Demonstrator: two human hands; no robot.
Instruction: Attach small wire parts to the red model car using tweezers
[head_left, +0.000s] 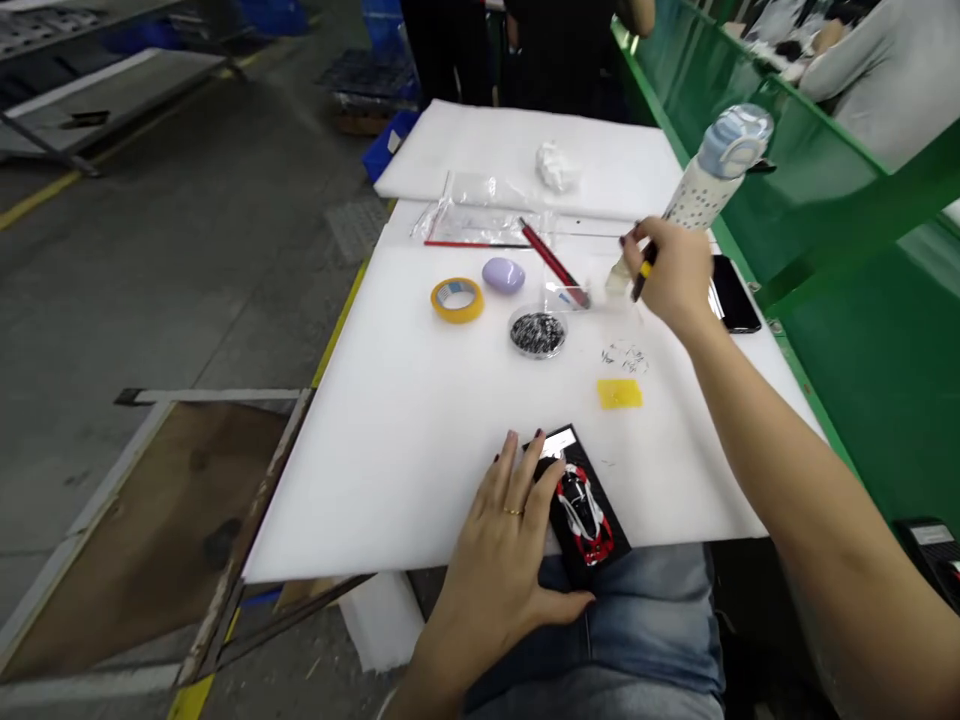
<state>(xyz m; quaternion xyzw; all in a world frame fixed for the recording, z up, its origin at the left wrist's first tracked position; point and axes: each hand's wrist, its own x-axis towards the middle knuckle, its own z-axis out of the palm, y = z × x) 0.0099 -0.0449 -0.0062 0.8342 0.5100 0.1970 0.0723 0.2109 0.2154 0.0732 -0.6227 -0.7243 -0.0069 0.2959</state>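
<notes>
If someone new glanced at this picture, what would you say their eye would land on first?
Probably the glossy red, white and black model car on its black rectangular base, at the near edge of the white table, with the left hand spread along its left side. Next might come the tall white dotted bottle with a pale-blue lid, just beyond the right hand.

Tape (457,315), phone (736,298) on white table (382,430)
</notes>
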